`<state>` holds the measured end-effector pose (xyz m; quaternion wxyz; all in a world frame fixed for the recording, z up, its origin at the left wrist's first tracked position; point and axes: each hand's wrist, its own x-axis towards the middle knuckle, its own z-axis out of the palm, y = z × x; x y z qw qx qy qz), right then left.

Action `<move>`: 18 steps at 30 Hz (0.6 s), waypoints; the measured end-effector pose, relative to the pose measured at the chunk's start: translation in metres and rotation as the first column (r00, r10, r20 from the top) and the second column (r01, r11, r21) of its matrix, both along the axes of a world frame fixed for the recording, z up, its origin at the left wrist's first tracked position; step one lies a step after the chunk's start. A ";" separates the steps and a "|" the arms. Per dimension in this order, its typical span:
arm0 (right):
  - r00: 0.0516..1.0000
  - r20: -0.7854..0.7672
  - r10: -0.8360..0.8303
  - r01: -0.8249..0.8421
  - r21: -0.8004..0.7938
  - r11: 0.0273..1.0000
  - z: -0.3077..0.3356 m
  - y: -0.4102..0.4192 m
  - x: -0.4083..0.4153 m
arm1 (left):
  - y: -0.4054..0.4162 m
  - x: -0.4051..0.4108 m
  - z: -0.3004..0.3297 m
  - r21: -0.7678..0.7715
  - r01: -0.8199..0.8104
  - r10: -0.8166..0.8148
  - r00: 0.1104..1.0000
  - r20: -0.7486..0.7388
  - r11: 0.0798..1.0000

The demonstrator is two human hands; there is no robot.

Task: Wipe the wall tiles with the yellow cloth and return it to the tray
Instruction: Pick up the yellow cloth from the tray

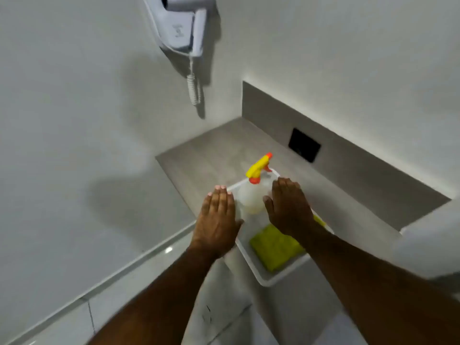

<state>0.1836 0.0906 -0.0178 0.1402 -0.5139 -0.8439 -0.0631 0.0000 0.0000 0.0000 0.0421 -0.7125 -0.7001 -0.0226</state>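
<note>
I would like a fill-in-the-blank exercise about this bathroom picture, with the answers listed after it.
1. The yellow cloth lies folded inside the white ____.
2. The spray bottle in the tray has a yellow and ____ trigger head.
3. Both hands, the left hand and the right hand, are held flat and hold ____.
4. A white hair dryer hangs on the ____.

Missing words: tray; orange; nothing; wall
</note>
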 end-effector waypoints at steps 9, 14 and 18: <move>0.961 0.275 -0.025 0.146 -0.433 0.889 -0.056 -0.002 0.049 | 0.019 0.068 -0.042 -0.386 0.100 -0.066 0.993 0.101 0.917; 0.972 0.235 -0.021 0.121 -0.423 0.898 -0.045 0.001 0.042 | 0.038 0.080 -0.047 -0.534 -0.036 0.235 0.921 0.310 0.845; 0.977 0.196 -0.083 0.177 -0.532 0.828 -0.024 -0.002 0.037 | 0.061 0.076 -0.034 -0.572 0.087 0.286 0.799 0.530 0.816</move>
